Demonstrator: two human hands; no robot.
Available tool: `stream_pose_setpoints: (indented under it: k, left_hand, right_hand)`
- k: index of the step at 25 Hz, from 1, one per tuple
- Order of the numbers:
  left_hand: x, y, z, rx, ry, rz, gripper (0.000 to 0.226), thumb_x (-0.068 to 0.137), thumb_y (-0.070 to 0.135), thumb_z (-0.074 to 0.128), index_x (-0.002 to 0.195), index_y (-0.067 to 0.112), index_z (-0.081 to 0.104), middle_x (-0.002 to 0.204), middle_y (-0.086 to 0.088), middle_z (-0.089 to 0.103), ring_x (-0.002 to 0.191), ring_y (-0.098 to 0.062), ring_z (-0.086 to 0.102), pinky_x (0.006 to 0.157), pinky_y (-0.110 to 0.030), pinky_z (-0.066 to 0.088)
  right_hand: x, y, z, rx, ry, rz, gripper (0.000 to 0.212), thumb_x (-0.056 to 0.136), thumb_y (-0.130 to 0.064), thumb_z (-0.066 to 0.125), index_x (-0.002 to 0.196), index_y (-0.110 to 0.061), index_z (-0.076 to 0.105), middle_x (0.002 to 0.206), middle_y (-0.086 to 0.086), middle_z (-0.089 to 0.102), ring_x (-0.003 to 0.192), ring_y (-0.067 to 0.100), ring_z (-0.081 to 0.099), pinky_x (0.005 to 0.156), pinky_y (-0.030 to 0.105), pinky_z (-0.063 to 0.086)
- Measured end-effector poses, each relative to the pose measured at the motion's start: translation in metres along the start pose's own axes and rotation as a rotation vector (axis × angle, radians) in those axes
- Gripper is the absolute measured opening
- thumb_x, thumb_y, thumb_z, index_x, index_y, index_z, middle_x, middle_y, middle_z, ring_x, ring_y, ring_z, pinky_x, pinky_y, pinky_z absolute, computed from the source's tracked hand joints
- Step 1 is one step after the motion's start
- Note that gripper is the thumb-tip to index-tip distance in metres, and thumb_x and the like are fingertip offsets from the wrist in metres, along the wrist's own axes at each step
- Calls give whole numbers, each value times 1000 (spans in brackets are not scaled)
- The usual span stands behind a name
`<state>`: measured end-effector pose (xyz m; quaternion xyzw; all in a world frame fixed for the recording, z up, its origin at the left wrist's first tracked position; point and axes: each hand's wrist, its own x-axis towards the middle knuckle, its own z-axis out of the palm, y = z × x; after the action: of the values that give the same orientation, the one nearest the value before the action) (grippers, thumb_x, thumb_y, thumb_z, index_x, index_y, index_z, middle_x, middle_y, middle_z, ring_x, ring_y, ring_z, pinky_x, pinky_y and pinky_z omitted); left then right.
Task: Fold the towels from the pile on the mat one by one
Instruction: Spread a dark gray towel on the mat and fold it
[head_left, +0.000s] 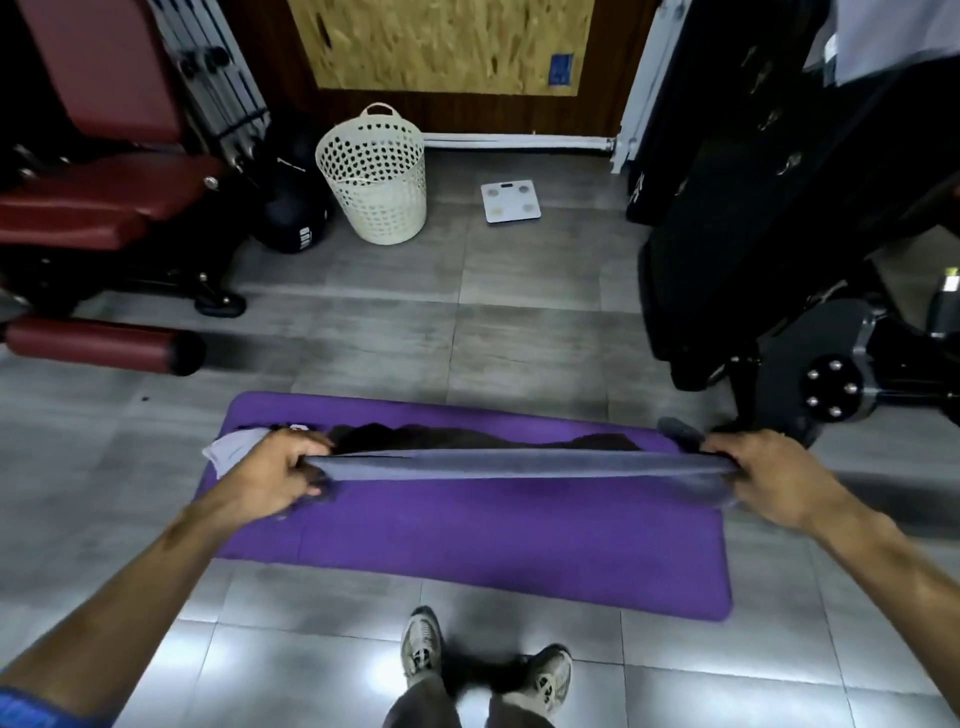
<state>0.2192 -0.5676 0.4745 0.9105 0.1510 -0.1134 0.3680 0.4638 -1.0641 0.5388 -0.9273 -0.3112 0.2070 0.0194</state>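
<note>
A grey towel (519, 464) is stretched taut in the air above the purple mat (467, 535). My left hand (275, 475) grips its left end and my right hand (763, 475) grips its right end. Behind the stretched towel a dark brown towel (467, 435) lies along the far side of the mat. A white towel (228, 449) pokes out past my left hand at the mat's far left corner, partly hidden by that hand.
A cream perforated laundry basket (376, 176) stands on the tiled floor beyond the mat, a white scale (510, 201) to its right. A red gym bench (104, 208) is at left, black gym equipment (779, 234) at right. My shoes (488, 665) are just before the mat.
</note>
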Motion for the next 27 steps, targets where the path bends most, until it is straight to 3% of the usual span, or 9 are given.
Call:
stream_pose_setpoints:
  k: [3, 6, 9, 11, 15, 18, 21, 24, 27]
  left_hand:
    - [10, 16, 1, 221, -137, 159, 21, 64, 6, 62, 69, 24, 52, 58, 8, 53, 51, -3, 50, 47, -30, 39]
    - [19, 35, 7, 247, -377, 13, 22, 74, 37, 77, 85, 25, 61, 77, 6, 63, 67, -6, 58, 61, -27, 46]
    - [24, 54, 23, -234, -507, -87, 42, 74, 26, 83, 106, 40, 61, 101, 6, 69, 97, -16, 65, 83, -27, 51]
    - [26, 87, 40, -493, -457, 8, 63, 72, 21, 85, 121, 45, 53, 121, 9, 63, 114, -5, 58, 95, -27, 50]
    - [35, 147, 50, -808, -88, 180, 24, 66, 27, 73, 88, 18, 68, 88, 0, 71, 86, -10, 64, 76, -32, 51]
    - [34, 146, 31, -877, -141, 194, 37, 69, 26, 71, 75, -6, 52, 68, -8, 54, 68, -17, 50, 61, -33, 42]
    - [25, 134, 23, -920, -250, 210, 35, 84, 22, 72, 78, 1, 45, 67, -7, 45, 56, -17, 48, 50, -25, 44]
    - [27, 136, 17, -1150, 71, 42, 29, 90, 17, 66, 75, 16, 42, 60, -1, 35, 47, -9, 35, 40, -19, 32]
    - [31, 112, 3, -683, -57, 201, 20, 84, 10, 73, 77, 9, 54, 58, 2, 34, 53, -7, 31, 48, -23, 27]
  right_hand:
    - [12, -33, -8, 169, 164, -66, 30, 74, -25, 59, 58, -33, 35, 52, -14, 43, 54, 10, 43, 54, 31, 34]
    - [22, -81, -36, 262, 215, -90, 32, 74, -37, 52, 52, -32, 30, 46, -9, 39, 47, 6, 36, 50, 30, 27]
    - [31, -133, -56, 414, 197, -88, 35, 74, -31, 60, 50, -26, 36, 49, -11, 42, 46, 4, 38, 48, 27, 28]
    - [32, -178, -63, 541, 168, -145, 40, 72, -11, 66, 50, -24, 34, 47, -11, 35, 47, 2, 35, 47, 22, 25]
    - [37, -233, -80, 696, 243, -228, 42, 67, 2, 69, 59, -20, 33, 54, -12, 30, 54, 2, 29, 49, 21, 24]
    - [37, -233, -104, 805, 252, -263, 40, 69, 7, 68, 59, -13, 35, 55, -7, 33, 54, 2, 30, 49, 24, 27]
    - [40, -227, -107, 686, 305, -212, 35, 66, -15, 71, 60, -15, 37, 53, -9, 36, 53, 5, 32, 50, 36, 32]
    - [52, -205, -87, 493, 301, 13, 38, 65, -31, 73, 58, -19, 38, 49, -10, 41, 52, 7, 38, 52, 37, 36]
    - [55, -176, -76, 521, 321, 116, 28, 66, -8, 68, 61, -19, 43, 53, -10, 46, 57, 13, 45, 54, 30, 36]
